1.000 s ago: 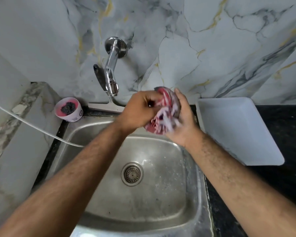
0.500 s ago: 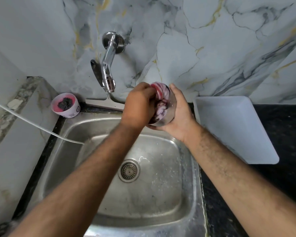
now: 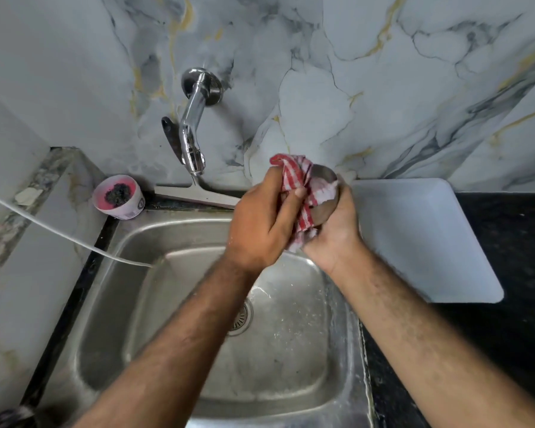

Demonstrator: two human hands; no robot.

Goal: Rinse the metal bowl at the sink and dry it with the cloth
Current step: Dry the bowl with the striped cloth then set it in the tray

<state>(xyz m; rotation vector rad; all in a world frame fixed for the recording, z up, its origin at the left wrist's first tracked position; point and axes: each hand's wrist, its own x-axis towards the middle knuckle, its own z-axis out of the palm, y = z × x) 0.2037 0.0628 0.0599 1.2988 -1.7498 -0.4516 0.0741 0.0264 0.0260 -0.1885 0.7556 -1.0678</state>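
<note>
A home kitchen: steel sink [image 3: 112,304], wall tap [image 3: 192,131], marble-patterned wall [image 3: 383,88], black counter [image 3: 513,319].

soft even light | glare on sink [image 3: 155,239] | edges bowed, blurred

Tap [image 3: 195,131] behind sink [image 3: 173,304], tub [image 3: 119,196] left, tray [image 3: 420,242] right

Cloth [image 3: 303,193] and hands hide most of the bowl [image 3: 323,176].
</note>
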